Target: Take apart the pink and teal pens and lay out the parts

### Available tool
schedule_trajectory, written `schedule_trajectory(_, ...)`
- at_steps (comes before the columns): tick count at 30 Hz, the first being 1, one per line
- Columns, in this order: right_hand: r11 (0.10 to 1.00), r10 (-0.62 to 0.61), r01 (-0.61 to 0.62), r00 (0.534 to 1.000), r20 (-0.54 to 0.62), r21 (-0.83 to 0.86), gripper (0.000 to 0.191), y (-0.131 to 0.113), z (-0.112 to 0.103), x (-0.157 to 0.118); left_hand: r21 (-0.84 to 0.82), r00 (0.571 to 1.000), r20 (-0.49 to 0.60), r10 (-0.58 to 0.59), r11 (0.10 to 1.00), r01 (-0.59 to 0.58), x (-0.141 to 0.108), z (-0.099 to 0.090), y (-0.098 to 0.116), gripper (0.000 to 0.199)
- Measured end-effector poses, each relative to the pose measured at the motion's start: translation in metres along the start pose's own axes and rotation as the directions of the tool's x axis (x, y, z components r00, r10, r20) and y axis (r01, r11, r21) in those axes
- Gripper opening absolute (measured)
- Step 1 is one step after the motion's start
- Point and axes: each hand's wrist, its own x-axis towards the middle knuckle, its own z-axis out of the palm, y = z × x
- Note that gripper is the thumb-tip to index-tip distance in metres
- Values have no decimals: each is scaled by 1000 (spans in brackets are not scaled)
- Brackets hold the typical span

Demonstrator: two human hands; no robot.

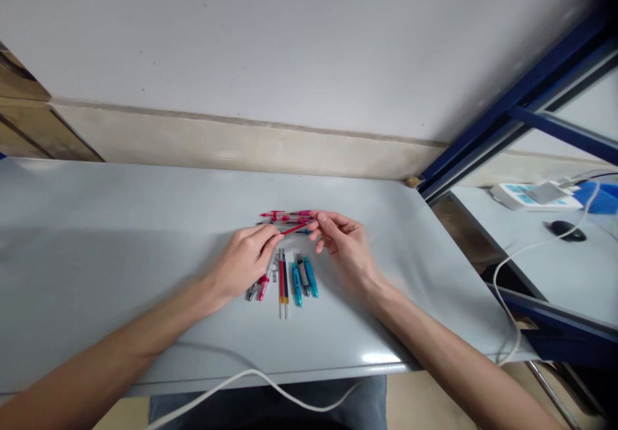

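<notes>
Seen from above, a person's two bare forearms reach in from the lower corners over a pale grey counter and converge near its middle. The left forearm slants up and to the right; its hand, the left hand, is turned back upward, fingers curled under, with thumb and forefinger pinching one end of a slim red stick. The stick sits between the two hands, above the counter, tilted slightly up toward the right. The right forearm slants up and to the left. The right hand is turned thumb side up, fingers bent and loosely parted, with thumb and forefinger at the stick's other end; whether they grip it, I cannot tell.

Just beyond the stick lies a row of pink and clear pens, partly hidden by the hands. Nearer the person, side by side, are clear barrels with a pink part, a red refill, a dark refill, a grey grip piece and two blue pieces.
</notes>
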Motion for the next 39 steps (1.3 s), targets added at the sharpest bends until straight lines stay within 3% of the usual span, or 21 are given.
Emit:
schedule_trajectory(3, 996, 73, -73, 997, 3, 59, 35, 3, 0, 0, -13, 1000, -20, 2, 1000, -3, 1, -2, -1, 22)
schedule_trajectory(5, 994, 97, -100, 994, 45, 52, 30, 6, 0, 0, -18, 1000, -24, 6, 1000, -7, 2, -2, -1, 22)
schedule_trajectory(9, 998, 59, -60, 997, 56, 7, 22, 8, 2, -2, -32, 1000, -11, 25, 999, -25, 1, -1, 0, 21)
schedule_trajectory(13, 997, -67, 64, 996, -58, -53, 18, 1, 1, -2, -35, 999, -25, 48, 998, -49, 1, -5, 4, 22)
schedule_trajectory(19, 944, -275, 236, 949, -155, -230, 20, -6, -6, -2, -57, 994, -105, 7, 998, -13, 2, -14, 7, 23)
schedule_trajectory(23, 884, -231, 207, 973, -5, -418, 23, -5, -1, -6, -66, 991, -116, -68, 996, 61, 4, -16, -1, 27)
schedule_trajectory(28, 703, -172, 292, 955, 243, -648, 23, 1, 6, -12, -23, 990, -53, -133, 991, 132, 6, -16, -8, 17)
schedule_trajectory(36, 554, -110, 350, 930, 350, -756, 19, 7, 8, -5, 129, 986, 36, -160, 980, 154, 5, -12, -13, 12)
schedule_trajectory(39, 440, -108, 369, 927, 360, -818, 21, 10, 10, -4, 169, 984, 78, -162, 975, 147, 6, -13, -9, 12)
